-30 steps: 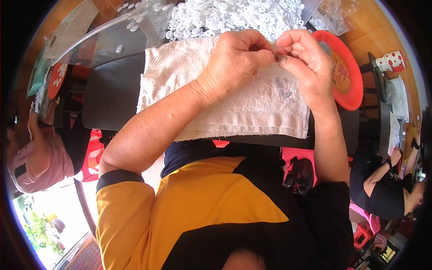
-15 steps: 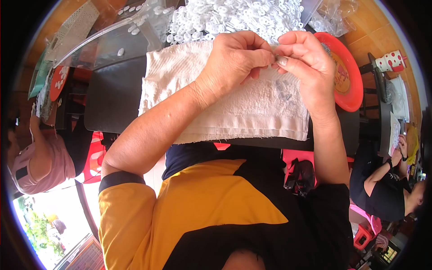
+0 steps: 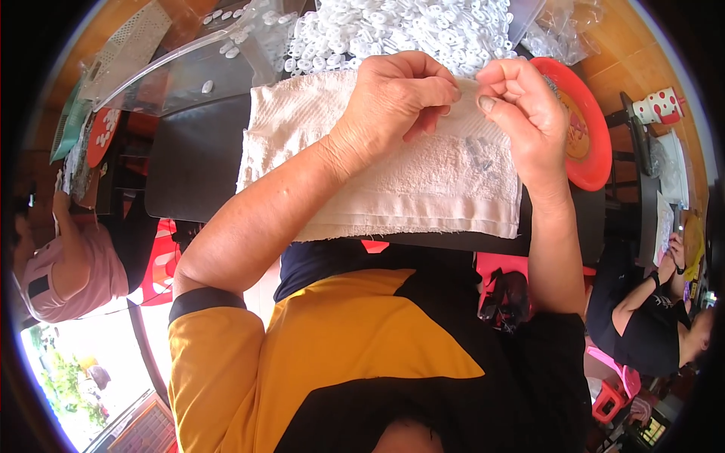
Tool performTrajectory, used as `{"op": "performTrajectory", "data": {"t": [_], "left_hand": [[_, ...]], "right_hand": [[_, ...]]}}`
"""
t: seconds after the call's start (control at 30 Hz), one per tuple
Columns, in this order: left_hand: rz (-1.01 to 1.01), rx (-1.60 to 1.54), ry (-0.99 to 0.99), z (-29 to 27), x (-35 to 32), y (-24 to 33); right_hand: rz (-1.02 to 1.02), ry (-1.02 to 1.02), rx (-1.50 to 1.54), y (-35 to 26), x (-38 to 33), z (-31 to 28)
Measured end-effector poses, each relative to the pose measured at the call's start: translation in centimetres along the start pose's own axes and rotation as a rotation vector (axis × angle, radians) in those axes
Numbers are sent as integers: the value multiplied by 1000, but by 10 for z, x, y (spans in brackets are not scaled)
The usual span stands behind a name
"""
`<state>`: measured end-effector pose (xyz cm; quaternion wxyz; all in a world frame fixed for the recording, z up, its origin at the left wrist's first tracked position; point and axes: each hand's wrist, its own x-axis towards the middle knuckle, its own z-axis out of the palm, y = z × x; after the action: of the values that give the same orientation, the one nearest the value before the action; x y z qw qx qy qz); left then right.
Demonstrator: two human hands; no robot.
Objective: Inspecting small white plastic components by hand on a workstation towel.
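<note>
My left hand [image 3: 396, 98] is over the upper middle of a cream towel [image 3: 377, 204], thumb and forefinger pinched together. Whatever sits in that pinch is too small to make out. Just right of it is my right hand [image 3: 535, 117], its fingers curled and the thumb close to them; anything they hold is hidden. A narrow gap parts the two hands. Below the right hand's fingers, several small clear-grey pieces [image 3: 479, 153] lie on the towel. Beyond the hands spreads a large heap of small white plastic parts [image 3: 400, 34] with holes.
A red round tray [image 3: 596, 162] stands at the right of the dark table [image 3: 189, 166]. At the far left is a clear plastic bin [image 3: 174, 83] with a few white parts by it. One person [image 3: 75, 264] sits left, another [image 3: 649, 321] right. Clear bags [image 3: 563, 34] lie far right.
My right hand has drawn a little to the right, away from the left hand, and their fingertips have come apart. My left hand stays nearly in place.
</note>
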<state>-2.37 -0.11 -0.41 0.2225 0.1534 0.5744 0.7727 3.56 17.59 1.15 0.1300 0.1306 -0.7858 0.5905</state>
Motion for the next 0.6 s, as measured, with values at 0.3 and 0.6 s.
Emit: {"op": "performTrajectory", "data": {"t": [0.3,0.6], "left_hand": [[10,61,5,3,-2,2],[317,332,2,4,-2,-10]], "right_hand": [[-359,-6,-386,5,4,-2],[159,-80,-18,-2,1,-1]]}}
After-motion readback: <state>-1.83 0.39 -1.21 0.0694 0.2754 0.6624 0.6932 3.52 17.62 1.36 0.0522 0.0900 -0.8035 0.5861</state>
